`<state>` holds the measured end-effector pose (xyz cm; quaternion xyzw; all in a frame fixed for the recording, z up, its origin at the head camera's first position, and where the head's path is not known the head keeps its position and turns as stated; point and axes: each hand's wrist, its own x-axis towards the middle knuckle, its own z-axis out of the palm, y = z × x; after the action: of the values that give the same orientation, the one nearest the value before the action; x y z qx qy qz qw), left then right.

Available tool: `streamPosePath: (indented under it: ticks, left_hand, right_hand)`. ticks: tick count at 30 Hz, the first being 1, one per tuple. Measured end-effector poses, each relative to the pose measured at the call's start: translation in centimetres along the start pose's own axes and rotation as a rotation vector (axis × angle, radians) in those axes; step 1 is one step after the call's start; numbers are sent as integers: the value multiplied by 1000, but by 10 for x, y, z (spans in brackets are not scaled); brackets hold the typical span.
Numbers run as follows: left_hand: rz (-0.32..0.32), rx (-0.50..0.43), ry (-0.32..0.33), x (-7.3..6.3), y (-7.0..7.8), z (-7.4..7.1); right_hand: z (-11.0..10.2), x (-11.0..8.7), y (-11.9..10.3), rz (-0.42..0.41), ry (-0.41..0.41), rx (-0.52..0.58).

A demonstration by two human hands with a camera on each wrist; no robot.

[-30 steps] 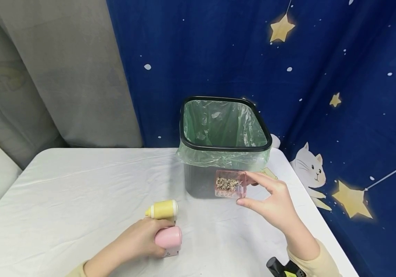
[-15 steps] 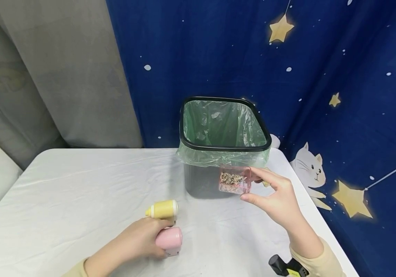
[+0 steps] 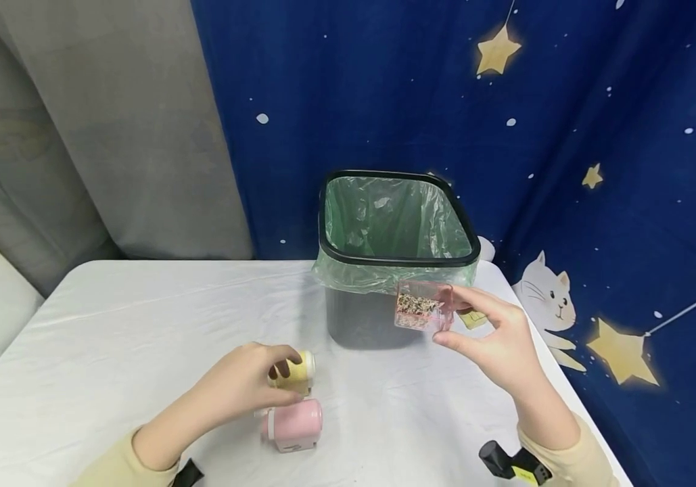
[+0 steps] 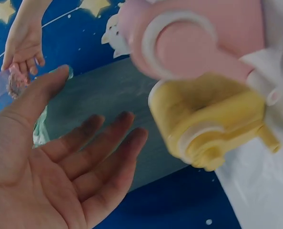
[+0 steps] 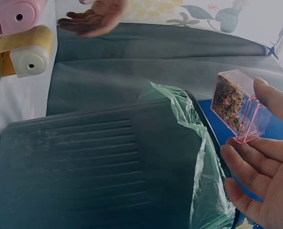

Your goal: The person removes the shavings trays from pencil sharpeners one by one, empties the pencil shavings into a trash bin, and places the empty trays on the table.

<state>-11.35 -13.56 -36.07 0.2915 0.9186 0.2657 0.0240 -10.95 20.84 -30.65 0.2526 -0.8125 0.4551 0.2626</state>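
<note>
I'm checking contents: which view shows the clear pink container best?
Right wrist: the container is largest there, its contents distinct. Head shows it smaller, in front of the bin; left wrist, small, blurred, near the left edge.

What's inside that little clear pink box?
Small speckled bits, perhaps shavings, show through the walls of the clear pink box, pinched by the right hand. Whatever lies deeper among them is covered.

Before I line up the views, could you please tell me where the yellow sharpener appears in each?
Head: the yellow sharpener sits below and left of centre, partly behind the left hand.
Left wrist: right of centre.
Right wrist: upper left.
Shared landmark: the pink sharpener, close beside it in every view.
</note>
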Motion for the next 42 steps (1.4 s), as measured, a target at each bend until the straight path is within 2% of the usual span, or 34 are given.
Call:
streamPosePath:
  ticks: [6,14,20,26,34,42]
  left_hand:
    - [-39,-21,89,8,2,-16]
    - [-122,-169,210,19,8,-36]
    - [-137,-261,278,31,11,-46]
    - [-140,-371,290,42,14,-57]
    - [-182,-595,273,56,16,-69]
    - [-225,-729,257,69,12,-75]
  right_hand:
    - [-5,6,-4,16,3,-1]
    - [-13,14,-5,-22,9,12]
    - [-18,20,-5,-38,26,31]
    - [-21,28,-4,-61,31,57]
    - [-25,36,0,-79,42,83]
    - [-27,43,-5,9,47,3]
